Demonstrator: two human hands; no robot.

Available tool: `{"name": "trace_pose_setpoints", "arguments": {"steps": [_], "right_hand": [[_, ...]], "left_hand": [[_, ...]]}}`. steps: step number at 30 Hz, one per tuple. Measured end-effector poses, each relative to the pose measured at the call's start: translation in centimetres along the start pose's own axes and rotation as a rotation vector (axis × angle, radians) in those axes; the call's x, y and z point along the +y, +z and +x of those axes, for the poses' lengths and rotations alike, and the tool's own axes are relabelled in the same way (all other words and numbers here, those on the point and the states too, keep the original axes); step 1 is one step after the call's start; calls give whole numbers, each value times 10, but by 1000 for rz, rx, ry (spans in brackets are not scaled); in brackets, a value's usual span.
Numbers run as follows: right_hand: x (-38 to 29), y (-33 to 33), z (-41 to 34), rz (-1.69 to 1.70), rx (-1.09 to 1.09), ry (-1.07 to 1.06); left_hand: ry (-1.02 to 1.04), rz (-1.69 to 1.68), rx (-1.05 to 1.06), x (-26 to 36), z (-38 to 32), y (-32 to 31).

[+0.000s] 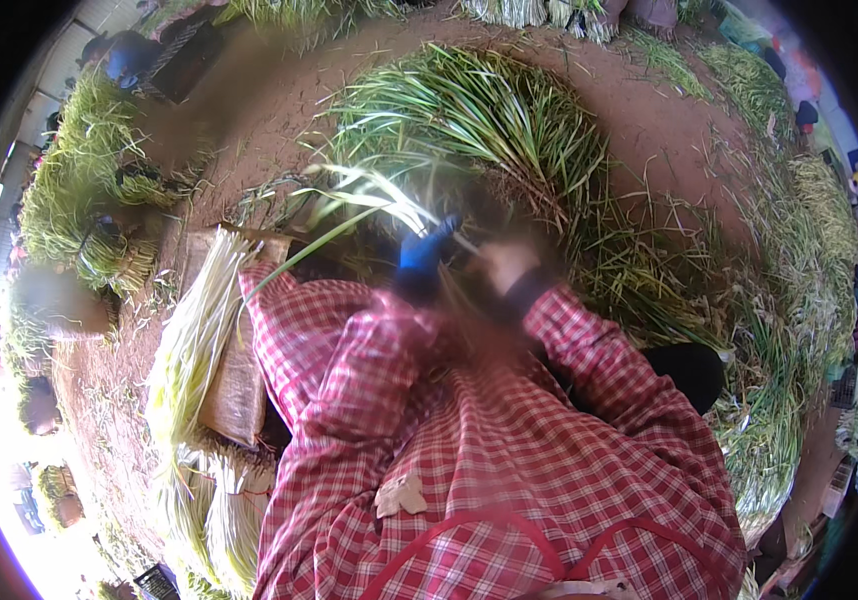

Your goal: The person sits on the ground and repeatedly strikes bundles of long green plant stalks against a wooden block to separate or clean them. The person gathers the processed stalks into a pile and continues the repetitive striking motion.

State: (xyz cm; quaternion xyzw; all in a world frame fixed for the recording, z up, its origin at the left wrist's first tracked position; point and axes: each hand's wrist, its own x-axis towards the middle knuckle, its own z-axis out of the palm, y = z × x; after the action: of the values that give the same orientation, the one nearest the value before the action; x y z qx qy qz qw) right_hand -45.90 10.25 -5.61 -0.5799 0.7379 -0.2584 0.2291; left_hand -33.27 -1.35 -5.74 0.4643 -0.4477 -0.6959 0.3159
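Note:
My left hand (425, 251), in a blue glove, is closed on the pale lower part of a few leafy stalks (380, 196). Their leaves fan out up and to the left. Close by on the right is my bare right hand (502, 264), blurred, at the end of a thin pale stalk between the two hands; its exact hold is unclear. Beyond the hands lies a heap of long green leafy plants (474, 112), with roots towards the right hand. To my left, a bunch of whitish-yellow stalks (200, 337) rests on a woven sack (238, 394).
Tied pale bundles (238, 517) lie at the lower left. Loose greens (639, 262) spread close on the right, with a long pile (811, 262) farther out. More greens (76, 172) and a dark crate (181, 60) stand at the upper left, on an earthen floor.

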Motion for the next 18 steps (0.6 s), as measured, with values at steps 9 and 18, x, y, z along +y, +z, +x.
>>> {"name": "trace_pose_setpoints", "arguments": {"steps": [9, 18], "right_hand": [[166, -11, 123, -25, 272, 59], [132, -10, 195, -449, 153, 303]], "left_hand": [[-428, -777, -296, -28, 35, -4], [-175, -426, 52, -35, 51, 8]]}}
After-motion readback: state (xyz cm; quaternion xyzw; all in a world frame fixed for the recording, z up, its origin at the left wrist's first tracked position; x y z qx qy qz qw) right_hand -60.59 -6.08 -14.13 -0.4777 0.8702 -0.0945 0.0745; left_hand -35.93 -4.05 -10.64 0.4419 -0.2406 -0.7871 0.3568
